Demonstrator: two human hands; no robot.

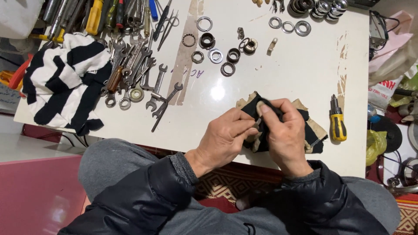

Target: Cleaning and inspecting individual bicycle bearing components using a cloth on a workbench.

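Grip noted: black-and-tan rag (311, 130) pinched closed by right hand (285, 137), small part, mostly hidden, held by left hand (226, 139); part could be dropped if the pinch loosens.

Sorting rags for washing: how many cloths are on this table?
2: a black-and-white striped cloth at the table's left edge, and a black-and-tan rag under both hands; none other shows.

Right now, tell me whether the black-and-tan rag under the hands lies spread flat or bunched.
Bunched. The black-and-tan rag sits crumpled on the white table, part of it pinched up by the right hand against the left hand.
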